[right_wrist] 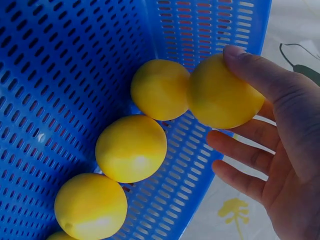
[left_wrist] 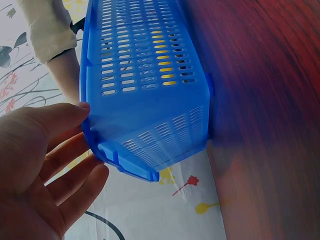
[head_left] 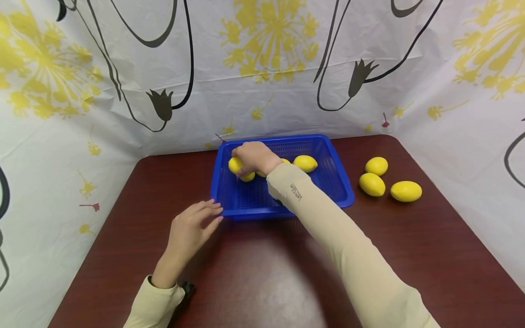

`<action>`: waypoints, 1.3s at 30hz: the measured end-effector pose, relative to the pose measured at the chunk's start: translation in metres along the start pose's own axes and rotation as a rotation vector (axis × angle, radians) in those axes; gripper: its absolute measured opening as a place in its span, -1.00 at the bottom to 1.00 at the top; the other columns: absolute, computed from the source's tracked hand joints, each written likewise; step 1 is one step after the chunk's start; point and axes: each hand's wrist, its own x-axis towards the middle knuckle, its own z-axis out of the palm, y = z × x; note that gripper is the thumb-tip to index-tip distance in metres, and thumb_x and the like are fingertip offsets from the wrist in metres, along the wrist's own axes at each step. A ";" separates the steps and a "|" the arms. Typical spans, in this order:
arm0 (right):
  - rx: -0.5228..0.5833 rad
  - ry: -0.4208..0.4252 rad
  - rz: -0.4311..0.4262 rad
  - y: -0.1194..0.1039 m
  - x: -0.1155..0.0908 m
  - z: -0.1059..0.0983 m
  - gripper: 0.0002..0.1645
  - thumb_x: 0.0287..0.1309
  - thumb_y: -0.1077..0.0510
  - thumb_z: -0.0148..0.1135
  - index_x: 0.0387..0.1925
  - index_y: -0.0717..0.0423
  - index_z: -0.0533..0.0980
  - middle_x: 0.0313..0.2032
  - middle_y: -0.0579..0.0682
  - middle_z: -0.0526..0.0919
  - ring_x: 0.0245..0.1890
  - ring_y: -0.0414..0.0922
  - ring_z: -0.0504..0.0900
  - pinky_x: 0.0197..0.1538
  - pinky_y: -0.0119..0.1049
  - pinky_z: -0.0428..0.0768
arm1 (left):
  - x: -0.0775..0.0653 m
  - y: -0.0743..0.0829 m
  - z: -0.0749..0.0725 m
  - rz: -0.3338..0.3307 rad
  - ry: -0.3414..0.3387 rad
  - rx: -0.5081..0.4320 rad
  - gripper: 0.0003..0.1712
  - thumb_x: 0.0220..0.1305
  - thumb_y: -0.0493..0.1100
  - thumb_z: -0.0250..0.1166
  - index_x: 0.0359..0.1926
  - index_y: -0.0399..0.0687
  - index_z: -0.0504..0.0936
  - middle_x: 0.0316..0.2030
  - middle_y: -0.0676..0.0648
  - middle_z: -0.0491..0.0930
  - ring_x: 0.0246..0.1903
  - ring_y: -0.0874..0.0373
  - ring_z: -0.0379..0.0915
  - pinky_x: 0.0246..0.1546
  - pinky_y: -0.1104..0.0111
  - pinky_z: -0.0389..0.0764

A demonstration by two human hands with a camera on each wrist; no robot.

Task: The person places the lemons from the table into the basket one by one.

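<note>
A blue perforated plastic basket point(head_left: 254, 212) stands at the back of the table. Inside its left end my right hand point(head_left: 256, 157) grips a yellow lemon point(right_wrist: 225, 92) between thumb and fingers, above the basket floor. That lemon meets another lemon point(right_wrist: 160, 90) in the right wrist view. Several lemons point(right_wrist: 131, 149) lie in a row along the basket's far wall; my right hand and sleeve partly hide them in the head view. At the basket's front left corner my left hand point(head_left: 190, 230) touches the rim, its thumb and fingers fairly straight in the left wrist view.
To the right of the basket, three lemons point(head_left: 372, 184) lie close together on the dark red-brown table point(head_left: 246, 269). A white patterned cloth point(head_left: 262, 105) hangs behind the table and along its sides. My right forearm crosses over the basket's front rim.
</note>
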 end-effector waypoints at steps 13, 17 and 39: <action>0.061 -0.069 -0.019 -0.003 0.004 0.004 -0.38 0.06 -0.22 0.41 0.12 -0.05 0.57 -0.06 -0.04 0.68 -0.11 -0.09 0.58 0.05 -0.15 0.57 | -0.001 -0.001 0.000 0.000 0.014 -0.011 -0.73 -0.06 -0.17 0.58 -0.26 -0.03 0.80 -0.22 0.02 0.79 -0.08 0.09 0.72 -0.12 0.20 0.68; 0.052 -0.118 -0.017 -0.003 0.004 0.007 -0.34 0.03 -0.25 0.43 0.13 -0.07 0.56 -0.02 -0.06 0.68 -0.06 -0.09 0.59 0.08 -0.14 0.57 | -0.001 -0.001 -0.001 0.000 0.011 -0.001 -0.73 -0.06 -0.18 0.59 -0.26 -0.02 0.81 -0.22 0.03 0.79 -0.08 0.11 0.72 -0.12 0.21 0.69; -0.067 -0.111 -0.089 -0.005 0.007 0.032 -0.25 -0.06 -0.35 0.45 0.13 -0.09 0.60 0.16 -0.02 0.59 0.10 -0.05 0.55 0.21 -0.11 0.55 | -0.001 -0.002 0.000 -0.006 0.006 -0.032 -0.73 -0.06 -0.19 0.58 -0.24 -0.03 0.80 -0.20 0.02 0.78 -0.06 0.10 0.71 -0.09 0.20 0.67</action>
